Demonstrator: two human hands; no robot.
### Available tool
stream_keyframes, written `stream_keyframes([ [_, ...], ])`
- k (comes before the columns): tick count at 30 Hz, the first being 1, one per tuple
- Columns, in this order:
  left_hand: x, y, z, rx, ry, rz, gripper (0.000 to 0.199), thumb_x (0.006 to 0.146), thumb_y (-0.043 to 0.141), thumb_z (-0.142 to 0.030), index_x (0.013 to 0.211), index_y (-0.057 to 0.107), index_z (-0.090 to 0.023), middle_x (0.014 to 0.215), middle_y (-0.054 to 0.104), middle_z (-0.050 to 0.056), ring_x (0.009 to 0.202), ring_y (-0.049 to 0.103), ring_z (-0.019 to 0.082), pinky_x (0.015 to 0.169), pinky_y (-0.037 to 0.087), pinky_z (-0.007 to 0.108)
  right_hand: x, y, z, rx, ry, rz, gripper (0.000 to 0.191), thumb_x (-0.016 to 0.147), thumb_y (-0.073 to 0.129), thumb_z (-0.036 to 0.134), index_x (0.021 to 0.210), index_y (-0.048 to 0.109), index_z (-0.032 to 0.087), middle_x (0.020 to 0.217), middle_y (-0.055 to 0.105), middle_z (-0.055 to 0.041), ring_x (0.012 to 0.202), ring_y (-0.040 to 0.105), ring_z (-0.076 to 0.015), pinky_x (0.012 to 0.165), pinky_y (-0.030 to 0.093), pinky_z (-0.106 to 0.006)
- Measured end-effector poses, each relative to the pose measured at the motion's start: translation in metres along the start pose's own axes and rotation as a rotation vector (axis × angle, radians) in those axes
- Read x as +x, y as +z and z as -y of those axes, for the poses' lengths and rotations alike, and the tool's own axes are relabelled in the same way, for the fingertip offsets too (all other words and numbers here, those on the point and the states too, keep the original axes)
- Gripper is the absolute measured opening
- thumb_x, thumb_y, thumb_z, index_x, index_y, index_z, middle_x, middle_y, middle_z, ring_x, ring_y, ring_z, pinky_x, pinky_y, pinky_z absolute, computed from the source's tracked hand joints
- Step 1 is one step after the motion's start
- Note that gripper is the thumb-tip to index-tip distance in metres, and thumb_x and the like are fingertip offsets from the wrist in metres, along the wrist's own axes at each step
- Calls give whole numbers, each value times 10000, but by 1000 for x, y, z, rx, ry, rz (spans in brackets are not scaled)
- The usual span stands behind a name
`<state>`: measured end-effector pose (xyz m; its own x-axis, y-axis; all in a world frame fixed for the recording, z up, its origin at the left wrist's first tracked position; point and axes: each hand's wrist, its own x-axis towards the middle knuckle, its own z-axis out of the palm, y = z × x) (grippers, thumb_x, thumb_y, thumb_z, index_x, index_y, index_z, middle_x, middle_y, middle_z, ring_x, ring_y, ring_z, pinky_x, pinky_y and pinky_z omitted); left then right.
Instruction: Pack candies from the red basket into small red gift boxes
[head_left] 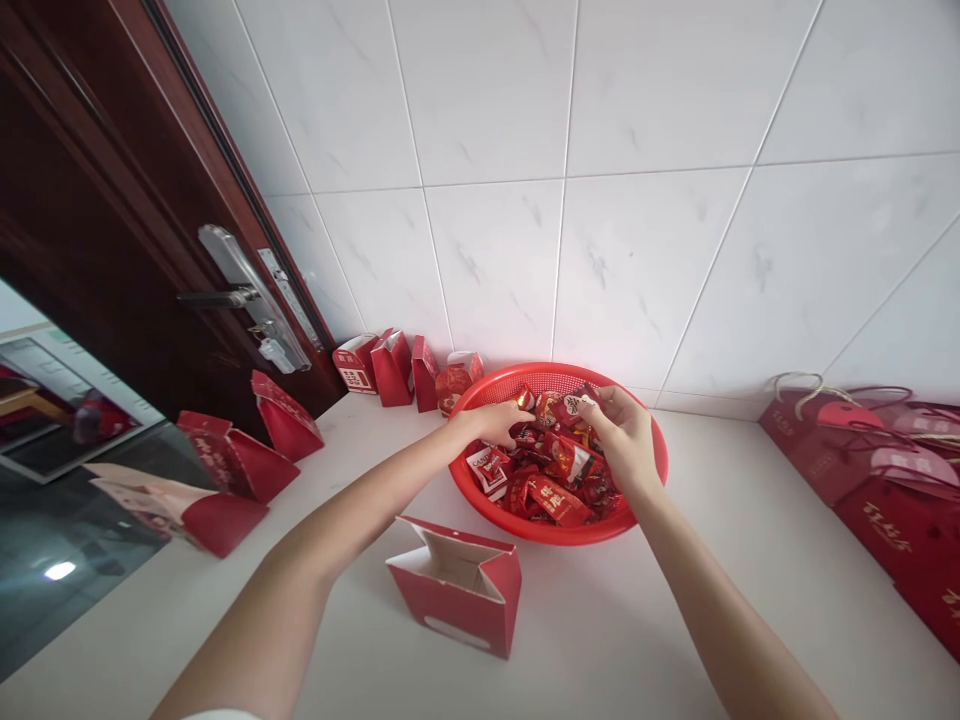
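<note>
A red plastic basket (559, 535) holds a heap of wrapped candies (566, 455), mostly red. My left hand (499, 423) reaches over its left rim with bent fingers drawn together low among the wrappers, so what they grip is hidden. Beside those fingertips lies a shiny gold wrapper (523, 398). Over the right side of the heap, my right hand (624, 435) pinches a wrapped candy (576, 404) with a white printed patch between thumb and fingers. In front of the basket stands a red paper box (465, 610), its top open toward me and its inside pale.
Several red boxes (391, 368) stand against the tiled wall (495, 260). More red boxes (244, 455) line the left table edge by the dark door (97, 170). Red gift bags (862, 480) with cord handles occupy the right side of the white table (622, 640).
</note>
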<state>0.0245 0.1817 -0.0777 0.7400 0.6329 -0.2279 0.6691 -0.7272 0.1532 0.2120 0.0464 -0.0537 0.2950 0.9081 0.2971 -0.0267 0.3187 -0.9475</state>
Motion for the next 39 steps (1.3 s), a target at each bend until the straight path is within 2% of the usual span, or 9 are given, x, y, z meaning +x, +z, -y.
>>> stream_keyframes([
  [4, 3, 1, 0, -104, -53, -23, 603, 661, 757, -150, 1257, 711, -223, 1185, 718, 79, 1022, 672, 271, 834, 513, 287, 0, 0, 0, 21, -21, -2, 248, 757, 746, 428, 735, 607, 223, 715, 712, -10, 693, 678, -198, 674, 558, -319],
  [8, 6, 2, 2, -207, -106, -112, 244, 596, 707, -61, 806, 761, -172, 871, 756, 53, 880, 687, 260, 795, 515, 299, 0, 0, -2, 48, -18, 0, 235, 756, 754, 416, 733, 620, 224, 710, 711, -6, 689, 673, -192, 676, 547, -318],
  [10, 4, 1, 5, -276, -139, -196, 191, 608, 658, -30, 707, 732, -175, 811, 754, 39, 841, 691, 236, 797, 517, 294, 1, 0, -3, 65, -15, -4, 227, 757, 756, 411, 741, 626, 225, 716, 716, -7, 697, 676, -195, 680, 546, -321],
  [14, -1, -4, 11, -479, -180, -427, 215, 719, 591, -74, 820, 755, -168, 980, 786, 61, 940, 706, 217, 878, 533, 305, 2, 0, -6, 87, -11, -17, 224, 754, 765, 403, 759, 632, 223, 730, 718, -9, 702, 672, -195, 686, 546, -327],
  [17, -4, -6, 13, -656, -169, -512, 234, 749, 561, -93, 875, 752, -140, 1018, 789, 85, 940, 720, 208, 880, 557, 320, 3, 0, -7, 95, 1, -33, 235, 746, 767, 407, 780, 623, 224, 711, 707, -1, 683, 662, -192, 674, 542, -328],
  [24, -13, -7, 7, -917, -77, -533, 203, 753, 627, -161, 900, 765, -143, 1028, 792, 81, 961, 722, 215, 909, 570, 355, 3, -1, -7, 131, 26, -21, 279, 748, 786, 437, 825, 626, 223, 724, 715, -3, 696, 675, -201, 676, 541, -335],
  [30, -22, -5, 0, -1052, 36, -519, 377, 778, 691, -244, 1147, 736, -183, 1360, 692, 90, 1268, 620, 267, 1095, 468, 408, 4, -3, -7, 185, 88, 24, 342, 706, 844, 482, 854, 688, 216, 784, 739, -25, 742, 689, -215, 725, 550, -357],
  [33, -24, -3, 0, -1014, 29, -517, 391, 778, 689, -233, 1165, 728, -201, 1429, 647, 83, 1356, 556, 285, 1155, 413, 428, 4, -4, -4, 203, 113, 16, 355, 653, 885, 455, 838, 698, 217, 786, 740, -20, 736, 686, -211, 714, 545, -348],
  [39, -26, -2, 4, -977, -9, -523, 443, 795, 737, -338, 1215, 699, -201, 1434, 632, 96, 1257, 613, 283, 1074, 478, 415, 4, -5, 0, 182, 150, 10, 382, 598, 911, 456, 788, 668, 230, 711, 703, 5, 700, 665, -201, 661, 527, -329],
])
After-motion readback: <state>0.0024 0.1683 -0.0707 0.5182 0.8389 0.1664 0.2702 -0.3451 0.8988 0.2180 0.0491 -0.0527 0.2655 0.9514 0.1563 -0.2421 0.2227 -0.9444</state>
